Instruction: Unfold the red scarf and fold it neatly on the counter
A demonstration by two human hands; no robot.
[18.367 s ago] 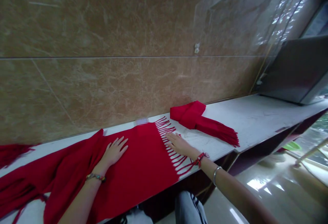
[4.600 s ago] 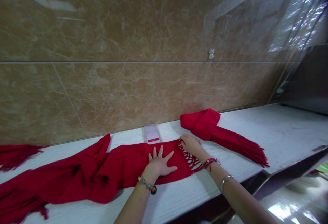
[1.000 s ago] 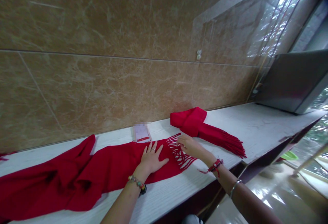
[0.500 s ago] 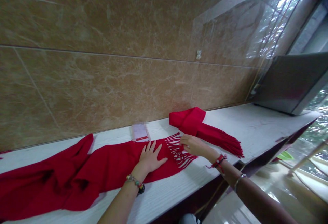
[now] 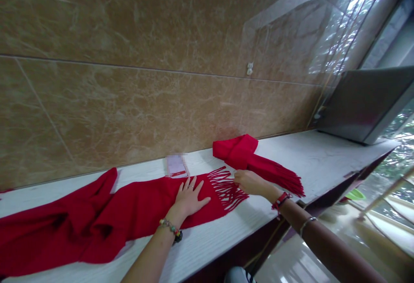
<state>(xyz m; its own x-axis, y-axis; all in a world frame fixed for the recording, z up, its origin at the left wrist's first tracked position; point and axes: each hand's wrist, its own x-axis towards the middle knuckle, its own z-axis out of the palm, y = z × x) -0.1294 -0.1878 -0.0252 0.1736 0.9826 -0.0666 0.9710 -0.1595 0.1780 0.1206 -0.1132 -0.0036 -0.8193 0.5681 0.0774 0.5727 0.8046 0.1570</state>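
- My left hand point(image 5: 188, 199) lies flat, fingers spread, on the red scarf point(image 5: 152, 203), clasping nothing.
- My right hand point(image 5: 250, 182) has its fingers curled at the tips of the fringe point(image 5: 226, 190); I cannot tell whether they pinch any strands.
- The scarf runs under my left palm, smooth there, rumpled farther left; its fringe fans out between my hands.
- Just beyond my right hand lies a folded scarf point(image 5: 237, 150).
- Just beyond my left fingertips: a pale flat item point(image 5: 175, 164).
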